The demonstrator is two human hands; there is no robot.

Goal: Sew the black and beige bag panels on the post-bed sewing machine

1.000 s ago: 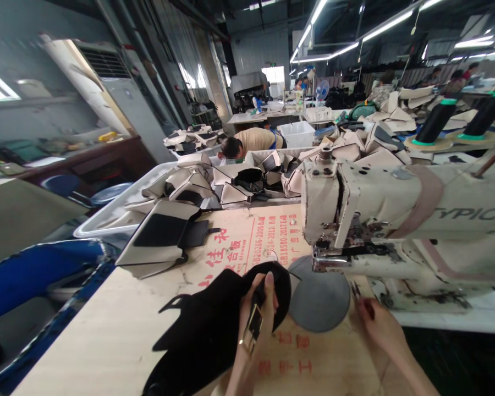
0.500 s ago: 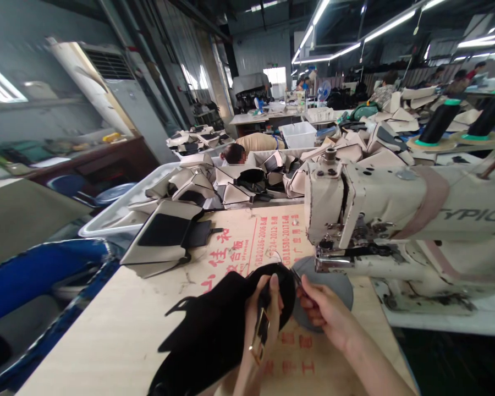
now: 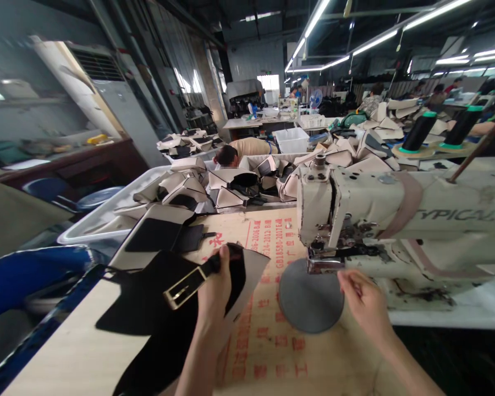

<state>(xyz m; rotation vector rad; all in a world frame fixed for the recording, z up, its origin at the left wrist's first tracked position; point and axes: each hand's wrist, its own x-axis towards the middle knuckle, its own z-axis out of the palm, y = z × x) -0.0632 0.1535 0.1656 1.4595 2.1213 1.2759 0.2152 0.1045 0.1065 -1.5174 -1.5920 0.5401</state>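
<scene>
Black bag panel [image 3: 148,313]: lower end cut off by the bottom edge; near edge hidden under left hand [image 3: 214,291].
Right hand [image 3: 365,302]: fingertips curled out of sight; grasp unclear.
Sewing machine [image 3: 396,220]: cut off at right edge; needle hidden.
Cardboard print [image 3: 272,352]: partly covered, unreadable.

One sewing machine [image 3: 396,214], apparently two thread cones [image 3: 419,132]

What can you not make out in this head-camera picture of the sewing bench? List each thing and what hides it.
Head view: whether the right hand holds anything; its curled fingers hide the palm.
Head view: the lower end of the black piece gripped by the left hand; the bottom edge cuts it off.
Head view: the needle of the sewing machine; metal parts crowd it.
Head view: red print on the cardboard; partly covered, too small.
</scene>
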